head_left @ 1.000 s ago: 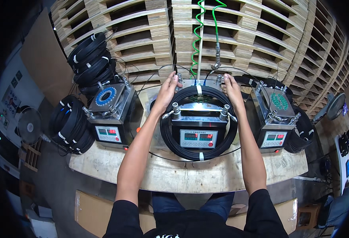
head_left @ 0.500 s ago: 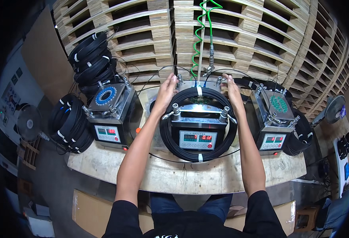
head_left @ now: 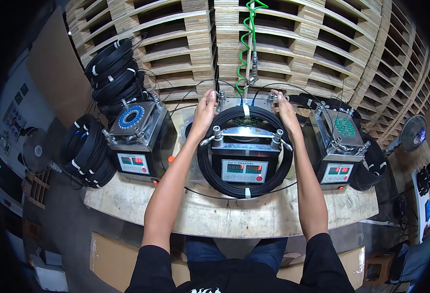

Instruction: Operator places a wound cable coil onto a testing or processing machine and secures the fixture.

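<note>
A curing oven-like metal machine (head_left: 245, 171) with a lit digital panel stands before me, its steel plates held on clamp posts. A coil of black cable (head_left: 204, 168), tied with white bands, hangs around its front. My left hand (head_left: 204, 113) reaches past the coil to the far left post (head_left: 221, 97), fingers closed together beside it. On the other side my right hand (head_left: 286, 113) is likewise at the far right post (head_left: 271, 99), fingers bent inward. Both palms hide what the fingers grip. The near posts carry winged handles, and blue-tipped cable ends (head_left: 252, 102) enter behind the plate.
Similar machines stand at left (head_left: 133, 158) and right (head_left: 338, 171) on the wooden table (head_left: 225, 219). Black cable coils (head_left: 85, 154) are piled at far left. A green spiral air hose (head_left: 245, 44) hangs before stacked pallets (head_left: 176, 49). Fans (head_left: 38, 150) stand to either side.
My hands stay at the far posts with barely any shift. The hanging air hose fitting has swung slightly left. The middle machine's right-hand display reads differently.
</note>
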